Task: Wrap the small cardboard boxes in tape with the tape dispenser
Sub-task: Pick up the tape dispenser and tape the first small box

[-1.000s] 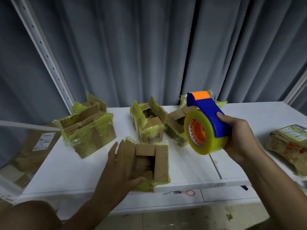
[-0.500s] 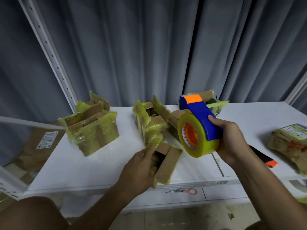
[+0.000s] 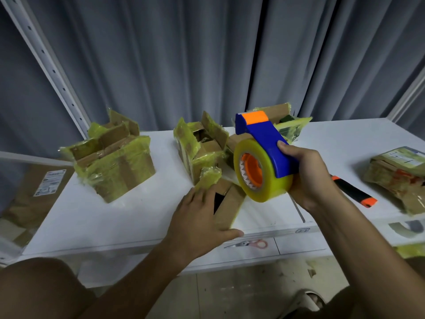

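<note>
A small cardboard box (image 3: 230, 203) with yellowish tape scraps lies tilted near the front of the white table (image 3: 128, 217). My left hand (image 3: 202, 217) holds it from the left, fingers over its top and thumb along its near edge. My right hand (image 3: 310, 176) grips the blue and orange tape dispenser (image 3: 264, 162) just above and right of the box, its yellow tape roll facing me. Three more open boxes wrapped in yellowish tape stand behind: one at the left (image 3: 115, 162), one in the middle (image 3: 197, 146), one at the back (image 3: 285, 120).
An orange and black utility knife (image 3: 354, 192) lies right of my right hand. A taped parcel (image 3: 400, 176) sits at the table's right edge. Scissors with red handles (image 3: 250, 244) lie on the lower ledge. A labelled carton (image 3: 34, 192) rests left of the table. Grey curtains hang behind.
My left hand has tipped the near box and turned it to the right, then laid over it. The tape dispenser has come down and closer to the box.
</note>
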Demonstrator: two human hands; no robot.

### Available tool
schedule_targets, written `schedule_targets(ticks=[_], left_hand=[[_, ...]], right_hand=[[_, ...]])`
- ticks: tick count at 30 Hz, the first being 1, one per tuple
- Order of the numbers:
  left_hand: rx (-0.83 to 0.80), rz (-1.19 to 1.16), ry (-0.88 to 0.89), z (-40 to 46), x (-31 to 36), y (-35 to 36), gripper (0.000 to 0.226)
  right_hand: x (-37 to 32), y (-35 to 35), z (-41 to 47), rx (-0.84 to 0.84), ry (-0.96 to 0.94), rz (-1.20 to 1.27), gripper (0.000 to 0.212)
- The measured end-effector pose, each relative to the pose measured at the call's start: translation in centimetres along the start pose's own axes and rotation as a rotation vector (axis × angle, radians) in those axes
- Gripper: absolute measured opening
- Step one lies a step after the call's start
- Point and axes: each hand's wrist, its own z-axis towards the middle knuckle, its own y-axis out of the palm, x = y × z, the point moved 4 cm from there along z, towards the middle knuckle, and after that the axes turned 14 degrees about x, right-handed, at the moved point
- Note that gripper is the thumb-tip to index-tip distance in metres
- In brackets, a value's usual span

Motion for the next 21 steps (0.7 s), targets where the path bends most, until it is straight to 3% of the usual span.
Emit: schedule_targets(ticks=[5,8,17,21], left_hand=[[0.047,-0.076,-0.013,0.4,0.0,-0.9,0.059],[0.027,-0.127,0.003,0.8,-0.6,-1.4,0.041],[0.103,-0.136,0.058,0.5,-2.0,-1.2,0.048],[0.136,-0.185,0.099,0.1,-3.4,0.1,0.033]], right_hand=[[-0.2,0.0,-0.3,-0.011,0.000,0.046,0.027],[-0.7,0.0,-0.5,-0.011,-0.015,0.084,0.034],[-0.3,-0.1,-1.5,0.013,0.009,0.176,0.030],[0.2,0.1,-1.9,-0.020,0.066,0.178,0.025]])
